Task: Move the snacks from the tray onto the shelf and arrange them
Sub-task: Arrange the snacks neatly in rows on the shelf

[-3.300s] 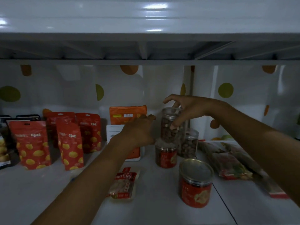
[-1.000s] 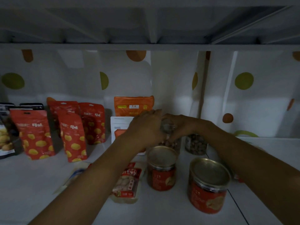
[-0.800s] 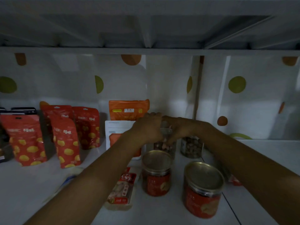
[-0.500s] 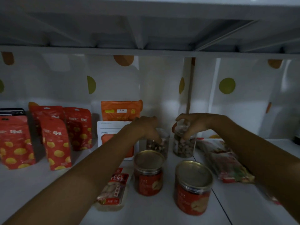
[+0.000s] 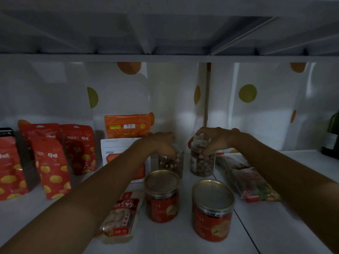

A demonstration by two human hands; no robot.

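Note:
Two clear jars of brown nuts stand side by side at the back of the white shelf. My left hand grips the top of the left nut jar. My right hand grips the lid of the right nut jar. In front of them stand two red-labelled jars with gold lids, a smaller one and a larger one. A flat red snack pack lies under my left forearm. The tray is out of view.
Red pouches with yellow dots stand at the left. An orange pouch and a white zipper pouch stand behind my left arm. Flat snack packs lie at the right. A dark bottle stands far right. The upper shelf hangs low overhead.
The two nut jars were stacked; now they stand apart side by side. My hands, which met at one jar a second ago, have separated, each on its own jar.

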